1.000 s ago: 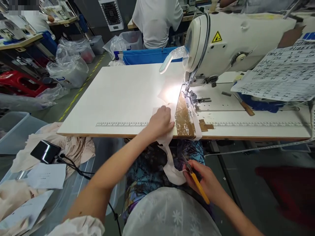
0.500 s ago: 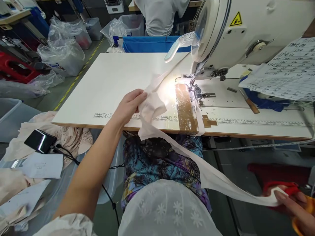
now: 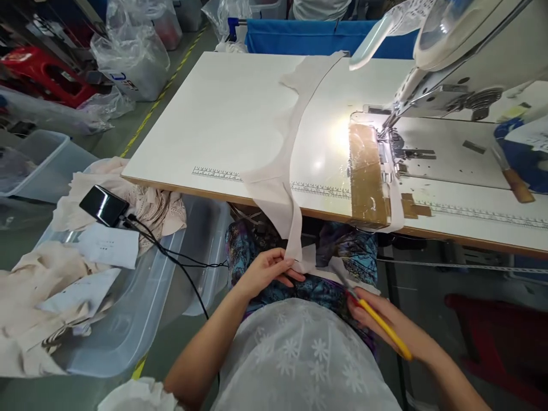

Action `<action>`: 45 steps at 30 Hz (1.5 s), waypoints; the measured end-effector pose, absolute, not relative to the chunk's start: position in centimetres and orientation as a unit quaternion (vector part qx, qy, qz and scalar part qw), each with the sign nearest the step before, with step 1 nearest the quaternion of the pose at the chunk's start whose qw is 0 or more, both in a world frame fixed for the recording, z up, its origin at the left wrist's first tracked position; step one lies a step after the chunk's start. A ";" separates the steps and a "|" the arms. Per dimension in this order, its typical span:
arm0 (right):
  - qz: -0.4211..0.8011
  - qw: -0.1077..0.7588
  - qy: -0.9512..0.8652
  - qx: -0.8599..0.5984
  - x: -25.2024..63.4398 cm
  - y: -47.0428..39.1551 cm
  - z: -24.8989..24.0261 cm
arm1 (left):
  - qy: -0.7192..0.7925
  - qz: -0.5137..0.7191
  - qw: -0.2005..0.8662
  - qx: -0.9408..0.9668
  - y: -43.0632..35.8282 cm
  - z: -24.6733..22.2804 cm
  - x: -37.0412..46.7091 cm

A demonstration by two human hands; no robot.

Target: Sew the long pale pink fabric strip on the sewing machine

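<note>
Left fingers (image 3: 280,266) apparently closed on limp pale fabric (image 3: 276,200), right fingers (image 3: 358,312) tight around yellow-handled scissors (image 3: 383,324)

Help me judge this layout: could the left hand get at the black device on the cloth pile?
Probably yes: the left hand would first have to release the pale fabric, but the black device lies uncovered, with only cables along the way.
</note>
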State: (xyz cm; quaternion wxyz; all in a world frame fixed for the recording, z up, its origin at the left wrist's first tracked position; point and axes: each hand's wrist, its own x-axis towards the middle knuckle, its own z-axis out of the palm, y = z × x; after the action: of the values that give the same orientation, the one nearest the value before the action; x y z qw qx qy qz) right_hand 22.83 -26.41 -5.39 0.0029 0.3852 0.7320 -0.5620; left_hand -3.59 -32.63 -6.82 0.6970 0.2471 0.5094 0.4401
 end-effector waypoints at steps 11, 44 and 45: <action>-0.567 0.156 0.791 0.171 17.1 -21.0 -5.4 | 0.543 0.437 0.695 0.174 -34.7 -6.3 -4.1; -0.269 0.106 0.936 0.203 14.6 -21.2 -6.4 | 0.566 0.398 0.692 0.202 -34.6 -6.1 -4.8; -0.280 0.094 0.933 0.208 14.9 -21.3 -6.4 | 0.583 0.394 0.673 0.230 -34.6 -6.1 -4.9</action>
State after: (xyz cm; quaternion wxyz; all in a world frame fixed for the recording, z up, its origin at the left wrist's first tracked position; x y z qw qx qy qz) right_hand 14.94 -21.32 -6.43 0.0940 0.2080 0.9326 -0.2797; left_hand -4.95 -34.62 -6.13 0.6727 0.2296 0.5828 0.3938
